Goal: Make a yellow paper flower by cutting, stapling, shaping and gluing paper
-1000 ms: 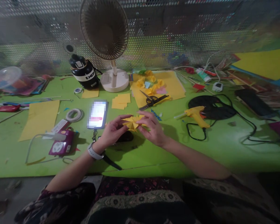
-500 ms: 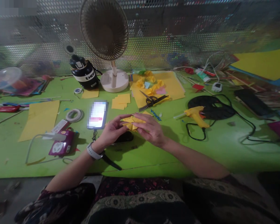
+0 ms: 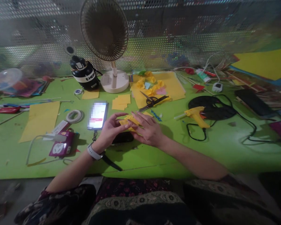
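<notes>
Between my two hands is a folded yellow paper piece point(image 3: 127, 120), partly covered by fingers. My left hand point(image 3: 111, 129) pinches it from the left, thumb at its near side. My right hand point(image 3: 148, 129) grips its right side, with the fingers laid over the top. A black object point(image 3: 123, 137) lies on the table just below the paper. To the left of my left hand a lit phone point(image 3: 97, 115) rests flat. Small yellow paper squares point(image 3: 121, 102) and black scissors point(image 3: 151, 101) lie beyond my hands.
A white fan point(image 3: 114, 82) and a black bottle point(image 3: 85, 76) stand at the back. Yellow crumpled paper shapes point(image 3: 151, 89) lie on a yellow sheet point(image 3: 174, 84). On the right is a yellow glue gun point(image 3: 196, 116) with a black cable. Tape point(image 3: 74, 116) and a purple box point(image 3: 62, 144) sit left.
The yellow paper has been turned and tilted between my hands. My right fingers have spread further over it, and my left fingers have shifted slightly.
</notes>
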Demonstrator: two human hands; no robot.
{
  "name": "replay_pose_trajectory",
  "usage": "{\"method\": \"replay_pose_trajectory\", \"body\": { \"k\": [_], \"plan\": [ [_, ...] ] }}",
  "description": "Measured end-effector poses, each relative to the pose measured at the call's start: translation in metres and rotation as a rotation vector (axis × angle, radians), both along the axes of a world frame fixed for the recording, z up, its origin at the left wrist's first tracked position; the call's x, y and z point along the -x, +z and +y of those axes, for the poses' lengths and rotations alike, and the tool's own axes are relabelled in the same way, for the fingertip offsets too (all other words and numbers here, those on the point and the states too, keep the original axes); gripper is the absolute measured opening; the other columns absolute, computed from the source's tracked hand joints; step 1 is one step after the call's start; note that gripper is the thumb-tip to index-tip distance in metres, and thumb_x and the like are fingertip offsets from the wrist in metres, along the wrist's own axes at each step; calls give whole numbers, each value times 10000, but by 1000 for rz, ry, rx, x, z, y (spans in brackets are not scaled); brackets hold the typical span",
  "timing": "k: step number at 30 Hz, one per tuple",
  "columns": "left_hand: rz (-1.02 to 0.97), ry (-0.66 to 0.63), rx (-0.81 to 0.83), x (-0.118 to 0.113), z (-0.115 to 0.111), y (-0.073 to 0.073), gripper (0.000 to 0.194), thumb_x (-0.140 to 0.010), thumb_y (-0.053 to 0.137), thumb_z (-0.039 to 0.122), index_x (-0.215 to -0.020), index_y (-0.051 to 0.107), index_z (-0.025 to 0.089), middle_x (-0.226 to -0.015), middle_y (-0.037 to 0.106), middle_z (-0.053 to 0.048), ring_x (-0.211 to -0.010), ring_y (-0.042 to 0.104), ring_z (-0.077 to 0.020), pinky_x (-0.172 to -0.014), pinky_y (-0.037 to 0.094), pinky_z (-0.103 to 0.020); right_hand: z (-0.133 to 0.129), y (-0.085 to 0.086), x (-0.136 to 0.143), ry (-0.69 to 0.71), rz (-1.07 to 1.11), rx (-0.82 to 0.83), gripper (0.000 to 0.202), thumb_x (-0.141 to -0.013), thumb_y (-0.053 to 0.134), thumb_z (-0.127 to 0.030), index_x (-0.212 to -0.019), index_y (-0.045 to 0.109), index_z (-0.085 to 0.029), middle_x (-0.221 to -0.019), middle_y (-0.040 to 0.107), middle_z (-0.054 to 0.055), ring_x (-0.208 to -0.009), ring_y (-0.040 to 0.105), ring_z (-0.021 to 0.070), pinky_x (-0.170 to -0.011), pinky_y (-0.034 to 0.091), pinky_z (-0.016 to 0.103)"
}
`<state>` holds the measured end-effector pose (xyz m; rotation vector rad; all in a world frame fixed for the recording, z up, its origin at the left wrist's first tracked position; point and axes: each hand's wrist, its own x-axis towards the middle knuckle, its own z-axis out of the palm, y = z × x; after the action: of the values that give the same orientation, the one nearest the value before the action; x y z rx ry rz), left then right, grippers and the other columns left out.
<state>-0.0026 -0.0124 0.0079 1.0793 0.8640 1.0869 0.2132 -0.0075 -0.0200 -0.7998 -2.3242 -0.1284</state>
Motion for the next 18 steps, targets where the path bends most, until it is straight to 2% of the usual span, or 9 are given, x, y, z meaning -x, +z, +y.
{"method": "replay_pose_trajectory", "body": {
  "k": [3, 5, 8, 10, 14, 18],
  "plan": [
    [40, 47, 0, -1, 0, -2, 516, -741, 858, 256, -1192, 627, 158, -917, 790, -49, -845, 767, -184, -794, 615, -283, 1, -2, 3, 23, 20, 16, 567, -965, 544, -293, -1521, 440, -251, -1534, 473, 128, -1397, 466, 288, -1091, 464, 489],
    [31, 48, -11, 0, 1, -3, 527, -761, 845, 248, -1233, 624, 173, -882, 791, -34, -850, 769, -180, -805, 619, -281, 1, -3, 4, 57, 51, 40, 642, -975, 514, -255, -1584, 312, -250, -1566, 424, 139, -1411, 446, 289, -1098, 456, 501],
    [15, 29, -38, 2, 1, -6, 548, -786, 825, 247, -1290, 615, 193, -838, 789, -24, -868, 771, -186, -821, 626, -290, -1, -2, 5, 103, 120, 103, 742, -979, 487, -209, -1626, 133, -290, -1618, 334, 126, -1444, 400, 283, -1109, 443, 513],
    [13, 23, -50, 3, 1, -7, 552, -794, 818, 249, -1306, 615, 202, -857, 792, -31, -882, 771, -193, -826, 630, -298, -2, -2, 6, 128, 152, 142, 769, -980, 474, -185, -1628, 82, -320, -1638, 292, 115, -1459, 378, 279, -1113, 439, 515],
    [30, 30, -62, 4, 1, -9, 560, -797, 814, 252, -1320, 617, 221, -885, 795, -35, -890, 770, -192, -832, 632, -306, -1, -5, 7, 142, 172, 178, 763, -980, 441, -153, -1624, 80, -346, -1650, 270, 100, -1475, 354, 281, -1126, 419, 530],
    [57, 65, -58, 4, 1, -10, 580, -790, 820, 275, -1329, 615, 210, -888, 792, -42, -891, 765, -190, -844, 627, -312, -2, -2, 5, 114, 270, 212, 693, -977, 472, -191, -1609, 212, -306, -1593, 374, 120, -1454, 379, 294, -1137, 403, 550]
  ]
}}
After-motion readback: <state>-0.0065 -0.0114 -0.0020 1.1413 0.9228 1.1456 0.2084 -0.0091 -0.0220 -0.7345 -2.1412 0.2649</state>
